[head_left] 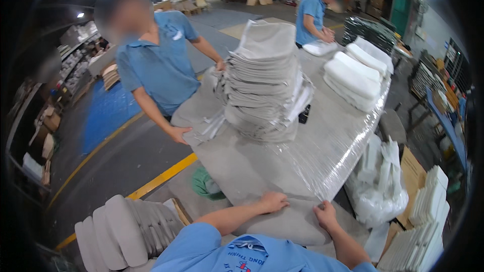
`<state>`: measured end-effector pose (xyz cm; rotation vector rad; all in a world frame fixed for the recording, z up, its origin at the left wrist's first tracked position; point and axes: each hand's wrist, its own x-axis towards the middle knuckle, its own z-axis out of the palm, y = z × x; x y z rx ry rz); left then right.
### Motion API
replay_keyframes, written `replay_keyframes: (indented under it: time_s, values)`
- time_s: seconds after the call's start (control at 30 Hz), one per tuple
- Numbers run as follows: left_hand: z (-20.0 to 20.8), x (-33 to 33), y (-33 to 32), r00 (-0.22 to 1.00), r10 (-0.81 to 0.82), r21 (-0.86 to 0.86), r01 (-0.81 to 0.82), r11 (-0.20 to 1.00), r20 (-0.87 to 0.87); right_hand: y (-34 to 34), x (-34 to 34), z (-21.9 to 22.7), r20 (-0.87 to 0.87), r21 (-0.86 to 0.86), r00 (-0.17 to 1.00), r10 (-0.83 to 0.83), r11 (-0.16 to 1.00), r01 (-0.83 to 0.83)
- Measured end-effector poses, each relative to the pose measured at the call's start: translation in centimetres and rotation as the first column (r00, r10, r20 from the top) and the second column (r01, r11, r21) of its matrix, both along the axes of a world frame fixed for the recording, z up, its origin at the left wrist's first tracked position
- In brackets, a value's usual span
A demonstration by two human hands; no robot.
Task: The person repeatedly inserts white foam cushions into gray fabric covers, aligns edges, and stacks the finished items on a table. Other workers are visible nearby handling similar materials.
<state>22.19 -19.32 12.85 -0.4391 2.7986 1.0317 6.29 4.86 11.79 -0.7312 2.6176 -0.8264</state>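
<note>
Across the near end of the wrapped table lies a grey fabric piece (290,224), close against my body. My left hand (274,202) has its fingers curled onto the fabric's upper edge. At that edge's right end, by the table corner, my right hand (325,214) pinches the cloth between thumb and fingers. What lies under the fabric is hidden. Beyond my hands rises a tall stack of folded grey fabric covers (262,75) with pale strips hanging from their edges.
A co-worker (164,65) at the left touches the stack and a grey cloth (199,113). Another co-worker (312,17) bends over white pieces at the far end. White padded pieces (353,78) lie far right. Grey cushions (123,231) and a plastic bag (380,186) flank me.
</note>
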Motion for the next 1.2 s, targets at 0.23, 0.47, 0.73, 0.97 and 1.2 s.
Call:
replay_keyframes:
  time_s: [0.23, 0.47, 0.73, 0.97, 1.2]
  values:
    - [1.7, -0.7, -2.9, 0.944, 0.01, 0.158, -0.066, 0.985, 0.329, -3.0, -2.5, -2.1, 0.353, 0.134, 0.925, -0.142, 0.986, 0.1]
    - [-1.1, -0.7, -2.0, 0.984, 0.072, -0.049, -0.065, 0.997, 0.162, -4.2, -2.2, -3.4, 0.12, 0.043, 0.986, -0.114, 0.993, 0.109]
    - [-2.4, -1.7, -3.0, 0.996, 0.064, -0.046, -0.061, 0.997, 0.055, -5.5, -2.4, -3.2, 0.073, 0.017, 0.989, -0.127, 0.992, 0.126]
    - [-3.1, -2.0, -3.1, 0.993, 0.088, 0.012, -0.089, 0.996, 0.076, -5.6, -2.5, -4.5, -0.061, 0.025, 0.993, -0.103, 0.994, 0.105]
    - [-2.9, 1.0, -6.6, 0.97, 0.037, 0.108, -0.065, 0.992, 0.242, -3.6, -4.3, -2.3, 0.241, -0.01, 0.956, 0.168, 0.985, -0.171]
